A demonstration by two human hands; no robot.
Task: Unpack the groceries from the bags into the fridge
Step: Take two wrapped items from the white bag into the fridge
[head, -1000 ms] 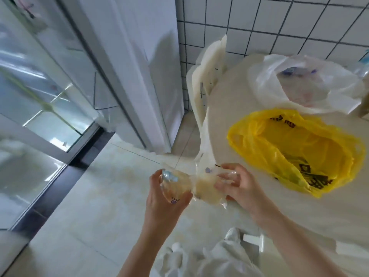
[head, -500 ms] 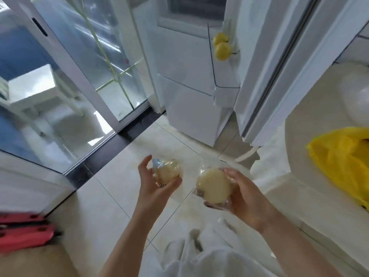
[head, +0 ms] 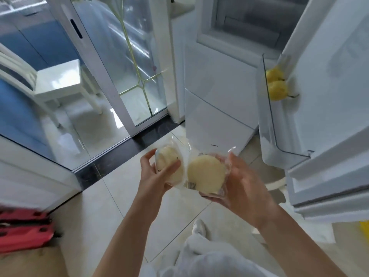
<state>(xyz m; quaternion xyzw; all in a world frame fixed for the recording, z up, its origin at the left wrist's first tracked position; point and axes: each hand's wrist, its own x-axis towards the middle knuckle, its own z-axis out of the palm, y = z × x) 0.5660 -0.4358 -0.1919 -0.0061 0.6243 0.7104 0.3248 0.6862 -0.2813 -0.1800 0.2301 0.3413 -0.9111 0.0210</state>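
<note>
1. Nearest me, my left hand (head: 157, 176) holds a small wrapped bun (head: 169, 166), thumb across its front and fingers curled behind the clear wrapper

2. Just beside it, my right hand (head: 239, 184) cradles a larger wrapped bun (head: 205, 173) from below and from the right, fingers curled around the plastic; the two packets sit almost touching, over the tiled floor (head: 111, 206) and short of the fridge

3. Both buns are round and flattish, so I see no long axis to line up; the flat face of the larger one is turned toward me

4. Farther ahead and to the right stands the open fridge door (head: 329, 96), with a clear door shelf (head: 279, 136) whose far end holds two yellow fruits (head: 276, 84); the near end of that shelf looks free

5. Straight ahead are the white drawer fronts of the fridge body (head: 215, 100); its upper compartment is too dim to read

6. What the next move turns on, I judge: the door shelf lies up and to the right of both grips, and my right hand is the nearer one, so the larger bun would reach it first
</note>
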